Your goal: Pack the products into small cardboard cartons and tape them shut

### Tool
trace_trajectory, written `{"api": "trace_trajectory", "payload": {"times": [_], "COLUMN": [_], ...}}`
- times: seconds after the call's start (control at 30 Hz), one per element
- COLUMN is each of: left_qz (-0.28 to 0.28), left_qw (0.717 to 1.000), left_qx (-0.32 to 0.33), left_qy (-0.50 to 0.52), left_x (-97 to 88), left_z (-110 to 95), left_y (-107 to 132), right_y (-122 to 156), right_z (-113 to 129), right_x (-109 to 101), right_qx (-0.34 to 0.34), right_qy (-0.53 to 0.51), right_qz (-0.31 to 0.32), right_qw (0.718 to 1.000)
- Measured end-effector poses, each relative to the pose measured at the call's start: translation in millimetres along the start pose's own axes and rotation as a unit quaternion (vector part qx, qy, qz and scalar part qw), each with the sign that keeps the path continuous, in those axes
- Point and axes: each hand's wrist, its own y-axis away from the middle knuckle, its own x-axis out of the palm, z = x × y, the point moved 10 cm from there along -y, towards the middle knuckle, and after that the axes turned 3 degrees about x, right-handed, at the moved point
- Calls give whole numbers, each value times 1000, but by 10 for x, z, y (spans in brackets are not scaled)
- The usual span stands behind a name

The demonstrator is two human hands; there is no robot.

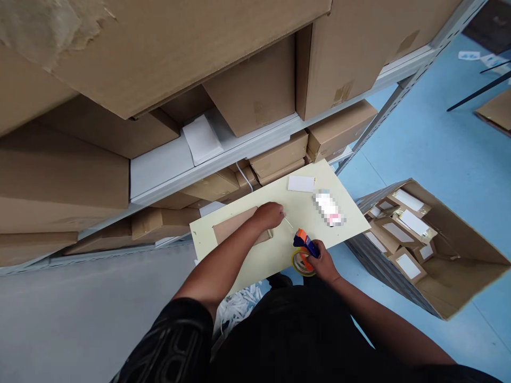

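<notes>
Black shirt (263, 335) is nearest. The right hand (324, 261) has its fingers clamped on a blue-orange plastic tape dispenser (306, 243); the left hand (269, 215) has fingertips together on a thin strip (288, 222), over flat brown cardboard (231, 226). Right of the fingers, cartons (408, 266) carry labels (398, 232) too small to read.

Through my head view I see a grey metal shelving rack with white boards (154, 170), loaded with large brown cardboard cartons (257, 80), a flat white packet (203, 141) lying among them. On the smooth blue floor (419, 138) to my right, I have a big open cardboard box (475, 260) holding small white-labelled brown boxes (408, 266).
</notes>
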Motion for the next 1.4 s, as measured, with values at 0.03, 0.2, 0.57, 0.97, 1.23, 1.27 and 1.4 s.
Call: {"api": "trace_trajectory", "payload": {"times": [0.03,0.2,0.57,0.97,1.23,1.27,1.4], "left_qz": [27,113,122,-189,-139,-128,-124], "left_qw": [999,989,982,972,980,985,991], "left_qx": [7,-17,-60,-138,-75,-52,-23], "left_qy": [-25,-93,-132,28,120,106,35], "left_x": [41,399,574,-12,867,948,1187], "left_z": [-5,125,462,1644,1847,1730,1302], "left_y": [-136,-528,-393,904,2138,2220,2332], "right_y": [-7,-28,-90,59,-159,-255,-791], "right_z": [-115,-341,-339,-386,-265,-207,163], "right_x": [81,603,1176,1453,1491,1468,1382], "right_qx": [37,150,153,148,166,168,147], "right_qy": [3,38,5,-66,-84,-80,-53], "right_qz": [7,60,122,129,116,116,127], "right_qw": [999,986,981,978,976,976,979]}}
